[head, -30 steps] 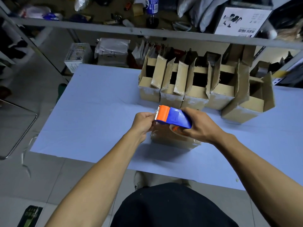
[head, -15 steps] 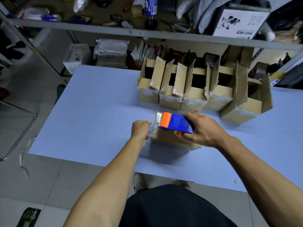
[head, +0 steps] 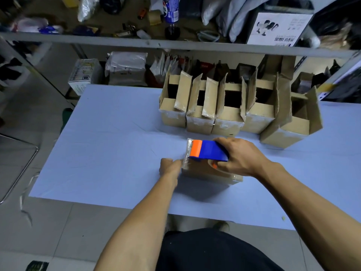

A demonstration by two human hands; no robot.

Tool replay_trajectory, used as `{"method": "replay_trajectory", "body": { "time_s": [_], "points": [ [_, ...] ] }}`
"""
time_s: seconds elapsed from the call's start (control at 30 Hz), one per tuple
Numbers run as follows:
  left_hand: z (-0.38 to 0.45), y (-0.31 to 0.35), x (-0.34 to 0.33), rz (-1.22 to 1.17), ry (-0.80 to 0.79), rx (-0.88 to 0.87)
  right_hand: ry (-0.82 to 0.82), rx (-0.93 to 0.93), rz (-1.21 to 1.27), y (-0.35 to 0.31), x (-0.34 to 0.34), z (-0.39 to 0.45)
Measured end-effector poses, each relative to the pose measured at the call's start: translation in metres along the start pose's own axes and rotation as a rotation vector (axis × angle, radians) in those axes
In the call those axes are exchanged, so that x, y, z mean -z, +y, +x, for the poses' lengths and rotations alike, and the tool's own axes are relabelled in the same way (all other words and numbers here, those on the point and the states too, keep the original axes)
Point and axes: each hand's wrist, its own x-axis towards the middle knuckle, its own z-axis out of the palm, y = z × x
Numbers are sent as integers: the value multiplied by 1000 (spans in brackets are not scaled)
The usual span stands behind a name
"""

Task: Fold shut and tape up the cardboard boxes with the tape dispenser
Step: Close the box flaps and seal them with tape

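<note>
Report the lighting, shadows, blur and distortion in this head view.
Head view: dim, bluish light; a soft shadow falls on the table in front of the closed box; glare on clear tape beside the tape dispenser; wide-angle bending curves the shelf rail; the corners smear.

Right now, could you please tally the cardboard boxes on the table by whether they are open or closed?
Open cardboard boxes: 5
Closed cardboard box under the tape dispenser: 1
Total: 6
</note>
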Motion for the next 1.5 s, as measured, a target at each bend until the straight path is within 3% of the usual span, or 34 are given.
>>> {"method": "replay_trajectory", "body": {
  "time_s": [0.13, 0.2, 0.27, 0.37, 0.6, 0.8, 1.0, 1.13, 1.5],
  "points": [
    [-23, 6, -3, -70, 240, -323, 16, -12, 22, 1, 1, -1],
    [-33, 5, -2, 53, 197, -496, 17, -15, 32, 1, 1, -1],
    [-38, 3, -3, 158, 113, -561, 20, -19, 50, 2, 2, -1],
    [-34, -1, -5, 193, 36, -570, 45, -25, 64, 3, 1, -1],
    [-21, 0, -10, -8, -136, -475, 55, -34, 73, 8, -2, 1],
    [-6, 6, -8, 140, -369, -480, -2, -38, 18, 8, -4, 10],
    [-4, 6, -15, 174, -293, -500, -101, -49, -136, 2, 3, 15],
    [-8, 4, -18, 338, -170, -549, -93, -49, -162, -1, 5, 6],
    [-13, 4, -18, 375, -86, -617, -22, -38, -96, 19, 10, -40]
  ]
}}
